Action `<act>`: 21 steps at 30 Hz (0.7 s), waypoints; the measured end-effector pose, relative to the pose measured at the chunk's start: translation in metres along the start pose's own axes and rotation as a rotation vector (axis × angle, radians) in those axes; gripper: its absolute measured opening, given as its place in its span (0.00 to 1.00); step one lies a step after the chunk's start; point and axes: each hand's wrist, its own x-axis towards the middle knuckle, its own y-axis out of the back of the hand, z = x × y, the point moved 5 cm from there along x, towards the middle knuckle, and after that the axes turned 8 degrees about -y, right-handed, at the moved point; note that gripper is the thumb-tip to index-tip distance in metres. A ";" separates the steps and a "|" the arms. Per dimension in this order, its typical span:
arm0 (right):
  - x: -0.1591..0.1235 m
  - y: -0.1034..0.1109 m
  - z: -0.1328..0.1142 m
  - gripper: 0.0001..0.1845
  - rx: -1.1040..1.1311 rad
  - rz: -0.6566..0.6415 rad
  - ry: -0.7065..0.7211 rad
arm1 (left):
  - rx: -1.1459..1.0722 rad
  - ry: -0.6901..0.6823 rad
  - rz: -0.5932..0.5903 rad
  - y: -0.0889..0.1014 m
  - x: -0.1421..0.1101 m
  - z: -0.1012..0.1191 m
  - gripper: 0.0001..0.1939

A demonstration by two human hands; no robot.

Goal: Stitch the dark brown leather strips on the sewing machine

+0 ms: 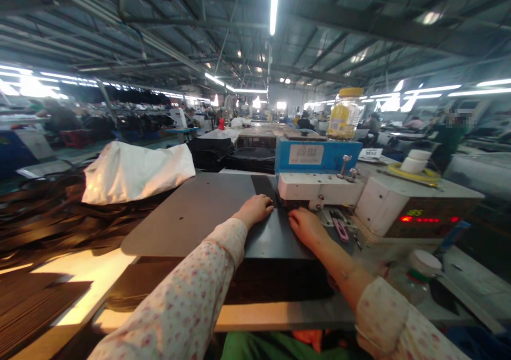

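My left hand [256, 210] rests on a smooth grey metal plate [199, 211], fingers bent and close together over a dark strip [261, 184]. The strip runs away from me beside a sewing machine with a white head [319, 189] and a blue body [305, 155]. My right hand [306, 227] is at the near side of the machine head, fingers curled in and tips pointing left. What its fingertips hold, if anything, is hidden. Pink-handled thread snips [340, 227] lie just right of this hand.
A control box [419, 205] with lit red digits stands right, thread spools [415, 162] on top. A yellow-lidded jar [345, 114] sits on the machine. Brown straps [48, 221] and a white cloth bag [138, 171] lie left; black fabric stacks [211, 151] lie behind the plate.
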 end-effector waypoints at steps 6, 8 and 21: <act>-0.019 -0.001 0.005 0.14 0.172 0.043 0.053 | 0.128 -0.041 -0.095 0.014 -0.011 0.020 0.10; -0.021 -0.002 0.005 0.13 0.182 0.054 0.063 | 0.180 -0.044 -0.096 0.015 -0.011 0.026 0.11; -0.100 -0.009 0.011 0.27 0.866 -0.403 -0.186 | 0.193 -0.111 -0.030 0.042 -0.115 0.093 0.09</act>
